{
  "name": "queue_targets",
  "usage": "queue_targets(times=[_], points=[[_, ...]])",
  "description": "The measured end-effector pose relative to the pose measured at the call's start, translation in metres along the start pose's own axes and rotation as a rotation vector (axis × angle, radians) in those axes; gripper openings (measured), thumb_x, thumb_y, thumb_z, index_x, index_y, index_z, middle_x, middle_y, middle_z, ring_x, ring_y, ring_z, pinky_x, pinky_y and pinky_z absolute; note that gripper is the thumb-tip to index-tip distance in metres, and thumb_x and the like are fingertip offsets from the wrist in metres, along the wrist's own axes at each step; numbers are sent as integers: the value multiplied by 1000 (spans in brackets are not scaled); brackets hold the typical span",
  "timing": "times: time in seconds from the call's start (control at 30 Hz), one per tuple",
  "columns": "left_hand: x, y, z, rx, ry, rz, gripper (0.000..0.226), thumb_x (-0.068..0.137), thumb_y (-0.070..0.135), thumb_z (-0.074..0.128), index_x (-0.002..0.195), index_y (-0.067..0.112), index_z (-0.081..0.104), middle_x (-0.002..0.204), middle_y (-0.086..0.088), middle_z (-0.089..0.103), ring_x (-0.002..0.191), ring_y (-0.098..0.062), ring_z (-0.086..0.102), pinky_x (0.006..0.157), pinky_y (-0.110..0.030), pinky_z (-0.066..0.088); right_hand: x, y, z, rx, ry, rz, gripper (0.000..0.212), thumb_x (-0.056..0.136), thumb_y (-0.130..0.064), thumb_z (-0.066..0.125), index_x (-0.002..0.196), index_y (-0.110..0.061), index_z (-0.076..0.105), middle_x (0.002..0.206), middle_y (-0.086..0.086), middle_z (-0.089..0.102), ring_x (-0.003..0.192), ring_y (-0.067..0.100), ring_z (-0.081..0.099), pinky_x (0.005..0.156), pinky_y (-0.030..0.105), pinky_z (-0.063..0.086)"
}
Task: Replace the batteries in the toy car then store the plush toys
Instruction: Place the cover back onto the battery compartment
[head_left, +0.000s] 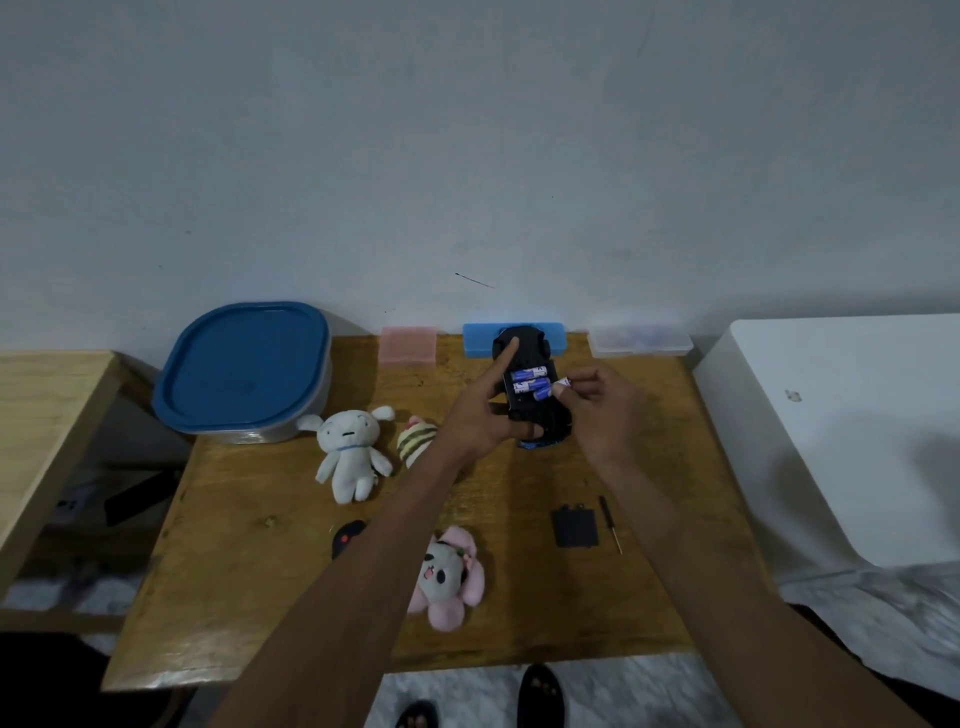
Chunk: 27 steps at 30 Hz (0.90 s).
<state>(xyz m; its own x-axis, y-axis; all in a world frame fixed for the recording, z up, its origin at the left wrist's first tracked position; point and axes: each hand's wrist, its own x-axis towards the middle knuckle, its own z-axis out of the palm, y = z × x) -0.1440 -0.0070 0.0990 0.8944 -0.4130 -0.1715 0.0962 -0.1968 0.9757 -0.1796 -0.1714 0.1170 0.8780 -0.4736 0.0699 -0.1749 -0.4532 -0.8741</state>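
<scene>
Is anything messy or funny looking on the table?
The toy car is upside down in the left hand, its battery bay open. Its black cover lies off by the screwdriver. Three plush toys lie scattered, unstored. Nothing looks spilled or broken.

A home room, likely a bedroom; a small wooden table (249, 597) against a plain wall (467, 156), a white bed (831, 426) beside it.

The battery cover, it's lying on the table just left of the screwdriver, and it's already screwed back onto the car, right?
Not quite. The head view shows the battery cover lying on the table just left of the screwdriver, but off the car, whose battery bay is open with batteries showing.
</scene>
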Motion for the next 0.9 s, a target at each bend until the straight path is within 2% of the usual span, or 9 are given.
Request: queue_targets(times=[0.2, 0.27, 0.33, 0.5, 0.6, 0.77, 0.9], points=[[-2, -3, 5, 26, -9, 24, 116, 71, -4, 86, 158, 37, 23, 131, 12, 56, 117, -9, 60, 90, -35, 60, -12, 9, 8, 25, -5, 31, 11, 85, -19, 77, 90, -22, 68, 90, -5, 70, 83, 10, 68, 73, 28, 57], [-3, -4, 7, 28, 0, 26, 116, 71, -4, 86, 159, 36, 22, 128, 17, 56, 112, 1, 61, 87, -30, 60, -14, 10, 11, 19, 10, 25, 10, 85, -17, 78, 93, -17, 72, 93, -2, 71, 84, 11, 67, 74, 29, 58], [-3, -4, 8, 19, 10, 33, 116, 71, -5, 86, 159, 35, 22, 127, 15, 57, 109, 9, 60, 84, -24, 58, -13, 11, 11, -18, 19, 8, 13, 84, -19, 78, 95, -15, 74, 95, 0, 72, 82, 10, 67, 73, 27, 58], [-2, -4, 8, -7, 39, 39, 117, 71, -6, 85, 159, 36, 20, 133, 1, 59, 110, 2, 61, 85, -25, 58, -9, 11, 13, -64, 8, -2, 14, 83, -25, 79, 94, -17, 76, 92, -1, 72, 80, 11, 68, 73, 39, 61], [-2, -3, 7, -1, 41, 47, 117, 72, -6, 84, 159, 36, 18, 137, -1, 56, 109, 5, 59, 84, -21, 57, -7, 9, 12, -134, -11, -32, 14, 83, -27, 79, 90, -16, 75, 91, -3, 69, 82, 14, 66, 75, 42, 60], [0, -6, 8, 9, 60, 72, 118, 71, -6, 85, 158, 39, 18, 137, 2, 55, 109, 7, 59, 85, -21, 57, -4, 5, 10, -169, -28, -40, 13, 83, -29, 79, 89, -18, 76, 90, -3, 70, 81, 14, 67, 75, 41, 61], [0, -10, 9, 18, 41, 75, 118, 72, -3, 86, 156, 45, 19, 144, 0, 53, 117, -9, 61, 88, -26, 58, -2, 3, 8, -203, -75, -26, 12, 84, -29, 78, 90, -19, 76, 89, -4, 72, 79, 10, 67, 71, 32, 61]])
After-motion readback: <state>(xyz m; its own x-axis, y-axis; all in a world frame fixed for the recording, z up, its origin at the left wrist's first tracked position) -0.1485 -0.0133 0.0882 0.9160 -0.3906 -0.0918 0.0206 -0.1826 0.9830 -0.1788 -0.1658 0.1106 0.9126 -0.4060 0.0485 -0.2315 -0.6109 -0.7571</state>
